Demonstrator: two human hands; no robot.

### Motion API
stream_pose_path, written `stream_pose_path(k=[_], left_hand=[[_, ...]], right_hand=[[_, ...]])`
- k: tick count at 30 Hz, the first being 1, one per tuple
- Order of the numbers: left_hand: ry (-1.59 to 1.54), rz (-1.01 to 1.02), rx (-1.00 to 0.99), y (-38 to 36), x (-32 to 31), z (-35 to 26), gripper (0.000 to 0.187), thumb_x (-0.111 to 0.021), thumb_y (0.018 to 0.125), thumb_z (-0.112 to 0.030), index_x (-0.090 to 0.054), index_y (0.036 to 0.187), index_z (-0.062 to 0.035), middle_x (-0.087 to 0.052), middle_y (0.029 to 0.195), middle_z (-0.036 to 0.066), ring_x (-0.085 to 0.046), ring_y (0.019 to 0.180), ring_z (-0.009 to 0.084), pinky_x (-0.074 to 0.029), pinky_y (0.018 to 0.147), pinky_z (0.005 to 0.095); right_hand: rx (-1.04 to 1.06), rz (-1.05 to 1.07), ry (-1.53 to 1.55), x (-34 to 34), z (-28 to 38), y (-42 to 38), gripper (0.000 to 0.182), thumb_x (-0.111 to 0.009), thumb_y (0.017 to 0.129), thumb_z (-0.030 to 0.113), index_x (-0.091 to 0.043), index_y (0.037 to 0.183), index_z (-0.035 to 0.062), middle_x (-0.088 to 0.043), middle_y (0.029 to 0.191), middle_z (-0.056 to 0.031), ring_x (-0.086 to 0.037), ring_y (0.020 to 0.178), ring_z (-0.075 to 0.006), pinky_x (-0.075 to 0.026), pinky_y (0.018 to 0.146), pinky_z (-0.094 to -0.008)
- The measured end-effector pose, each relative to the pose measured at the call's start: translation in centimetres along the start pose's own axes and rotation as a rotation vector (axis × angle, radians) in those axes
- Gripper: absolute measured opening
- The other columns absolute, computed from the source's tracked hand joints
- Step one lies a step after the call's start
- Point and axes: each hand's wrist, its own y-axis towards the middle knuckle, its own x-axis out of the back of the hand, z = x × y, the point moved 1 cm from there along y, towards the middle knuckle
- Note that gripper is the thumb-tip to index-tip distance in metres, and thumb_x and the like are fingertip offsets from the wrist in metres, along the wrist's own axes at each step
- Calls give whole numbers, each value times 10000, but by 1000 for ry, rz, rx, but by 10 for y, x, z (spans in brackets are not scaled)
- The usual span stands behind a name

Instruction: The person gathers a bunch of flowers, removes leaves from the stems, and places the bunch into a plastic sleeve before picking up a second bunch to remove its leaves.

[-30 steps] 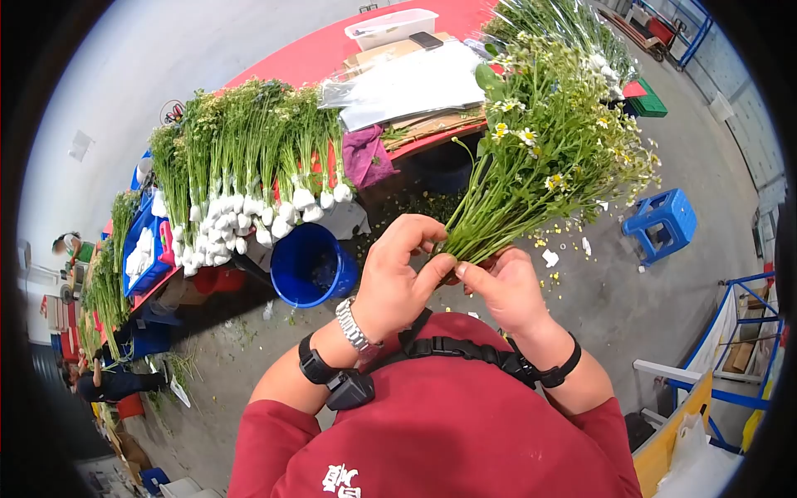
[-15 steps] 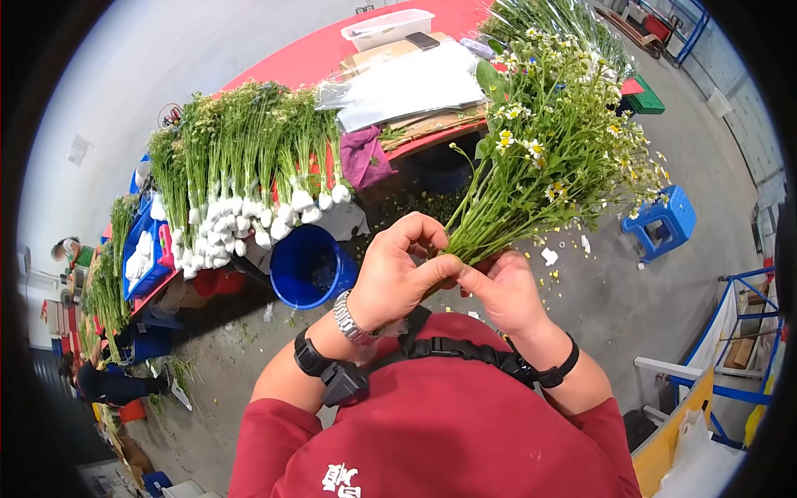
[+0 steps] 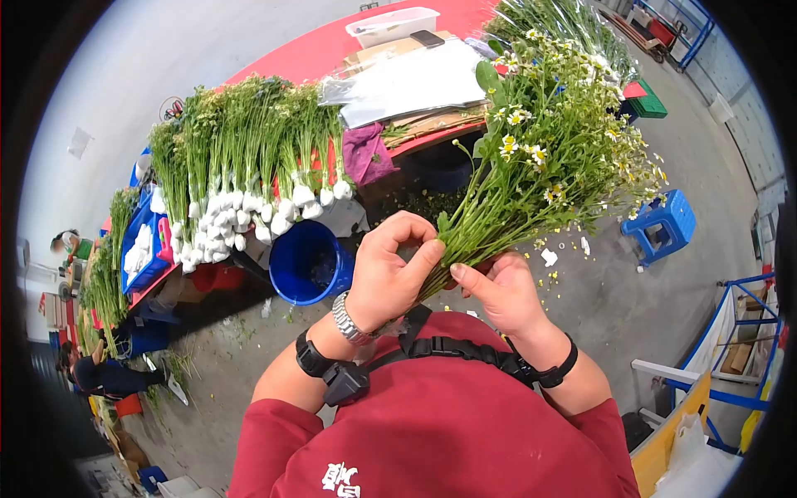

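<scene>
A loose bunch of white and yellow daisy-like flowers (image 3: 544, 158) fans out toward the upper right, its green stems gathered at my two hands. My left hand (image 3: 398, 270) is closed round the lower stems, thumb and curled forefinger on the near side. On the other side of the stems, my right hand (image 3: 502, 295) holds them too, with its thumb pointing left across them; its other fingers are partly hidden behind the bunch. The stem ends are mostly covered by my left hand.
On the red table (image 3: 286, 54) lie bundles with white-wrapped ends (image 3: 224, 220), plastic sleeves (image 3: 407, 87), a phone (image 3: 427, 38) and a white bin (image 3: 390, 26). A blue bucket (image 3: 307, 266) and blue stool (image 3: 660, 224) stand on the floor. Another person (image 3: 104, 375) is at far left.
My left hand's thumb has drawn back from my right thumb, and the two hands are a little farther apart, showing more of the stems between them.
</scene>
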Motion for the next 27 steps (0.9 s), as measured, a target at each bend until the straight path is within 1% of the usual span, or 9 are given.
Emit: stream_pose_path(k=[2,6,9,11,17,21,23,25,27], left_hand=[[113,-51,-126,0,1,-4,77,-676,936,-29,-611,931,13,-619,925,11,-548,809,56,-469,743,231],[23,-116,-105,-4,-2,-5,72,-662,948,-37,-607,931,6,-613,893,-8,-525,780,47,-462,713,232],[53,-93,18,-7,-3,-7,61,-647,974,-53,-609,963,-6,-597,860,-27,-514,778,39,-446,704,219],[-165,-50,181,-7,-6,-1,71,-645,997,-83,-611,997,-20,-587,848,-34,-502,790,26,-426,706,198],[-417,-167,5,9,-5,-17,104,-613,1028,-128,-572,1014,-34,-603,853,-10,-497,726,43,-408,664,196],[-125,-248,-14,10,27,-16,112,-601,1032,-122,-572,969,-33,-567,762,-32,-466,649,39,-388,597,203],[238,-320,66,3,49,4,191,-721,938,-136,-605,842,-19,-596,725,-15,-483,605,52,-411,558,236],[554,-156,224,-5,61,12,212,-768,882,-159,-626,851,-5,-626,722,39,-545,612,107,-453,582,275],[469,-83,159,-14,51,15,229,-790,853,-178,-660,917,-1,-666,779,79,-624,688,167,-505,650,309]], right_hand=[[2,-2,-9,0,0,0,269,-668,972,69,-618,1218,-26,-693,1101,-83,-663,976,-152,-560,862,-316],[-41,2,-93,5,-2,0,264,-668,973,76,-621,1211,-29,-698,1075,-73,-659,943,-137,-556,834,-306],[-5,-19,-36,1,-1,1,265,-669,970,73,-621,1209,-31,-698,1075,-65,-655,927,-125,-554,825,-304],[-16,-17,-59,0,2,0,268,-666,969,67,-619,1213,-34,-699,1077,-67,-656,937,-130,-552,834,-306],[-24,31,-7,-5,-4,-2,268,-670,956,46,-627,1205,-45,-702,1103,-80,-652,978,-152,-539,880,-317],[-38,-10,-79,1,1,-3,244,-682,946,36,-654,1175,-43,-709,1120,-77,-645,987,-145,-531,900,-316],[-18,-13,-55,4,1,-4,240,-683,946,34,-660,1172,-42,-713,1121,-76,-646,989,-143,-531,901,-314],[1,-17,-33,5,2,-4,236,-683,946,33,-666,1170,-40,-716,1122,-76,-646,992,-142,-530,901,-312],[16,-8,-29,5,3,-3,243,-685,947,36,-668,1176,-41,-719,1126,-80,-651,1001,-145,-531,903,-313]])
